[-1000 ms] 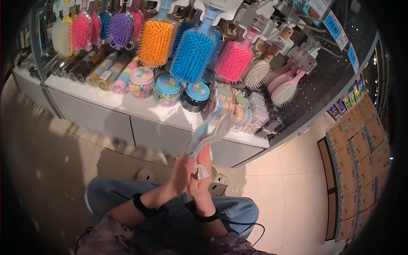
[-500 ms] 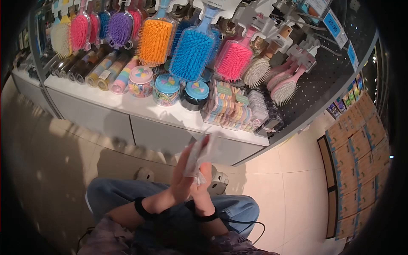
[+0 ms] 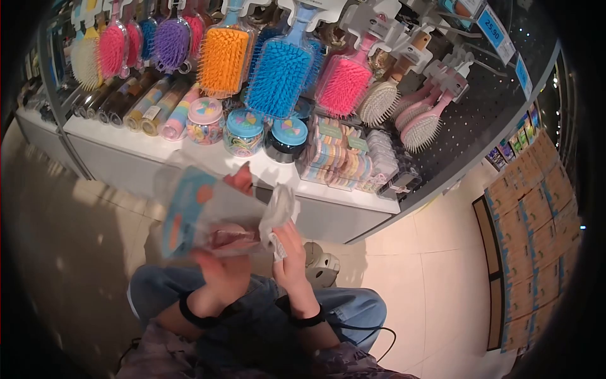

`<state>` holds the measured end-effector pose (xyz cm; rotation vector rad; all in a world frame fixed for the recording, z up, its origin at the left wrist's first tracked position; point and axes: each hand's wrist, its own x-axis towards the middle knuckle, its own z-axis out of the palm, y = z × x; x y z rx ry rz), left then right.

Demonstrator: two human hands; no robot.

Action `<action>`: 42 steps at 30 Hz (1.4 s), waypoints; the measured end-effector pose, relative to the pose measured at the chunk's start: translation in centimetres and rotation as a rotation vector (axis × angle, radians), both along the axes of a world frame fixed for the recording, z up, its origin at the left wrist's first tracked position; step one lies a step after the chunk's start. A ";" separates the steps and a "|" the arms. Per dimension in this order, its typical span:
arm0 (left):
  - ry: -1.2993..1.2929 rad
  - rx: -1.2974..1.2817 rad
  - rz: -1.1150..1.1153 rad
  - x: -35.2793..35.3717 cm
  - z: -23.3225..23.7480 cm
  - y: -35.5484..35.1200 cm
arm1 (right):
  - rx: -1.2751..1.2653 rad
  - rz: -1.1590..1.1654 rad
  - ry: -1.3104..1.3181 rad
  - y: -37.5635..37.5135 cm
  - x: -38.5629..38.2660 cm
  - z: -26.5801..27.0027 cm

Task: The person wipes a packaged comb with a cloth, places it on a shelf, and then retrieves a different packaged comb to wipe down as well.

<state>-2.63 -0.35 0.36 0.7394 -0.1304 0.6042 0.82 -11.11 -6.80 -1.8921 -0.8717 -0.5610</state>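
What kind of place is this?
Most likely a shop aisle: packaged hairbrushes hang in rows, a price tag reading 25.90 sits beside them, and lidded jars line the shelf below.

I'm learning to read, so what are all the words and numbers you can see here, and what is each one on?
"25.90", on the blue price tag at the upper right.
The second blue tag, below it: too small to read.
White hanging card over the big blue brush: print too small.
Blue-and-clear packet: too blurred to read.
Brown boxes: marks too small to read.
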 end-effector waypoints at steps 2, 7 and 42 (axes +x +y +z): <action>-0.261 0.246 0.011 -0.2 0.6 1.1 | 0.037 -0.012 0.023 0.1 0.0 0.0; -0.272 0.125 -0.096 -0.2 -1.6 -0.4 | 0.085 0.028 -0.067 0.3 0.0 -0.3; 0.065 0.375 -0.292 1.0 -5.8 -3.2 | 0.237 -0.031 -0.152 -0.2 0.1 -1.3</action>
